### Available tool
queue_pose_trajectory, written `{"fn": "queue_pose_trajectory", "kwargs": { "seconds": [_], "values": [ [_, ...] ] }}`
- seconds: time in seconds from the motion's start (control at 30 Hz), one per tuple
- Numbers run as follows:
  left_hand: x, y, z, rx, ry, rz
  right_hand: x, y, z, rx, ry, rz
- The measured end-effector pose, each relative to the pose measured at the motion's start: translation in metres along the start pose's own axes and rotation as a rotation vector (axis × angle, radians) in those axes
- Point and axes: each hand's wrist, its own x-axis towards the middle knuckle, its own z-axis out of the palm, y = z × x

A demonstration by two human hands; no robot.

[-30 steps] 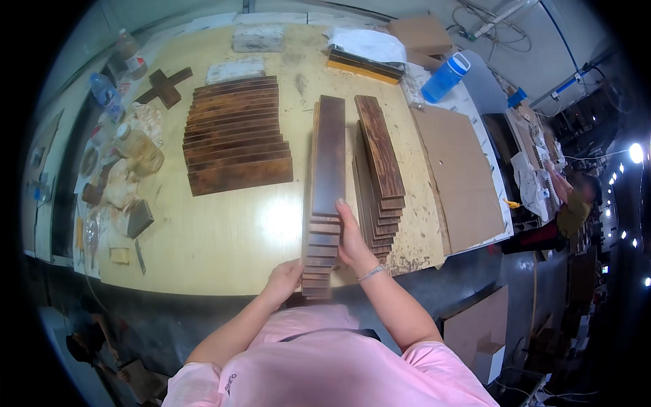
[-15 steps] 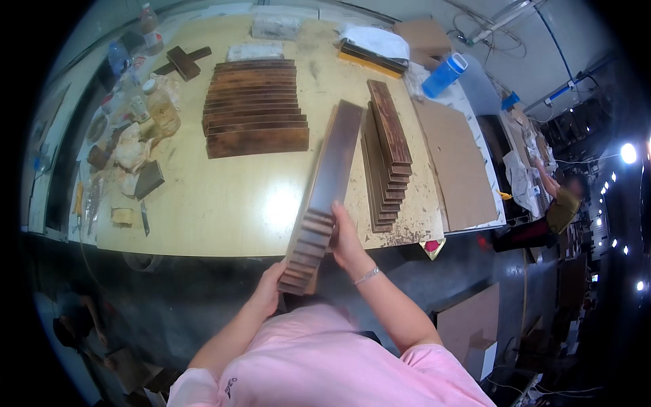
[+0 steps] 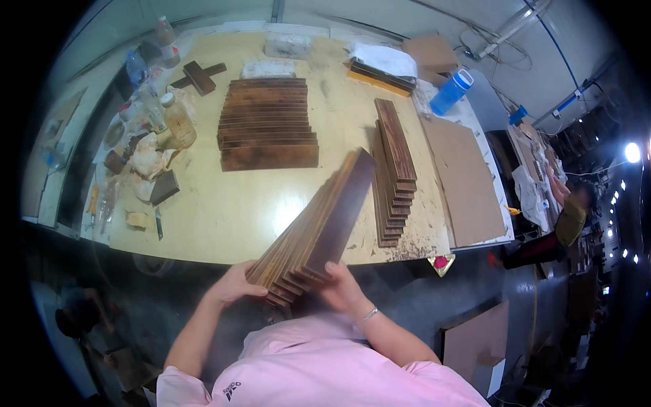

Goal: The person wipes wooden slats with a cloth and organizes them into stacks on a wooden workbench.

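Left hand (image 3: 234,285): closed on the near end of the bundle of wooden slats (image 3: 315,227), from the left.
Right hand (image 3: 342,288): gripping the same end from the right.
Bundle: tilted, lifted over the tabletop (image 3: 224,210) near edge.
Bottles: amber bottle (image 3: 178,120) holds brownish liquid; blue bottle (image 3: 451,91), contents unclear.
Stacks: slat pile (image 3: 268,122) and slat stack (image 3: 393,169) rest on tabletop.

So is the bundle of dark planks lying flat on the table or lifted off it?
Lifted and tilted. The bundle of dark planks is held at its near end by the left hand and right hand, far end angled over the table.
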Motion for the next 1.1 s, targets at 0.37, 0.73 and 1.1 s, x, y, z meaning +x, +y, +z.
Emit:
{"fn": "queue_pose_trajectory", "kwargs": {
  "seconds": [0.37, 0.73, 1.1],
  "values": [
    [0.067, 0.113, -0.096, 0.645, -0.105, -0.106, 0.081, 0.033, -0.006, 0.079, -0.085, 0.252],
    [0.169, 0.153, -0.091, 1.467, 0.143, 0.076, 0.169, 0.088, 0.024, -0.012, 0.044, 0.340],
    [0.138, 0.125, -0.157, 1.047, 0.718, 0.363, 0.168, 0.070, 0.063, -0.285, -0.052, 0.688]
  ]
}}
